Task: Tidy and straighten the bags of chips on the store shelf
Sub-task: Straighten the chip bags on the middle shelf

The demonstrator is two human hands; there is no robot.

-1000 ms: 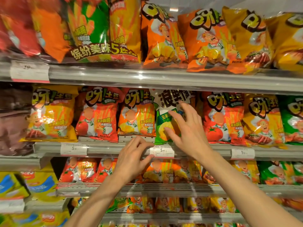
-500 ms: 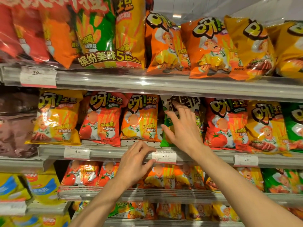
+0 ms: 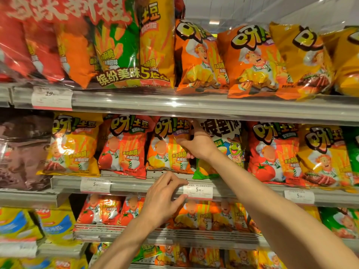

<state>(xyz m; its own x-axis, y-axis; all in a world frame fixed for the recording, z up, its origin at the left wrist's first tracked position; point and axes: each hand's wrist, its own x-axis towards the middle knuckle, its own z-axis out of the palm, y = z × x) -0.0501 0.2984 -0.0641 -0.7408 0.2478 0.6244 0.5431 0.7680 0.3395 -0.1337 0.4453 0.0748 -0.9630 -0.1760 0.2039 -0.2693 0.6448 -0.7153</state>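
On the middle shelf (image 3: 136, 183) stands a row of chip bags. My right hand (image 3: 196, 142) reaches between an orange bag (image 3: 167, 146) and a green-and-white bag with a frog figure (image 3: 227, 148), its fingers curled at the orange bag's right edge; whether it grips that edge I cannot tell. Left of these stand a red tomato bag (image 3: 124, 148) and a yellow bag (image 3: 73, 144). My left hand (image 3: 165, 197) rests on the shelf's front rail beside a price tag (image 3: 198, 191), fingers loosely bent and empty.
Right of the frog bag come another red bag (image 3: 272, 152), a yellow one (image 3: 324, 156) and a green one (image 3: 353, 152). Larger bags fill the top shelf (image 3: 194, 104). Lower shelves hold more small bags. Dark brown bags (image 3: 21, 150) sit at far left.
My right hand has moved up and left from the front of the frog bag into the gap beside the orange bag. The left hand stays at the rail. The view has moved closer.
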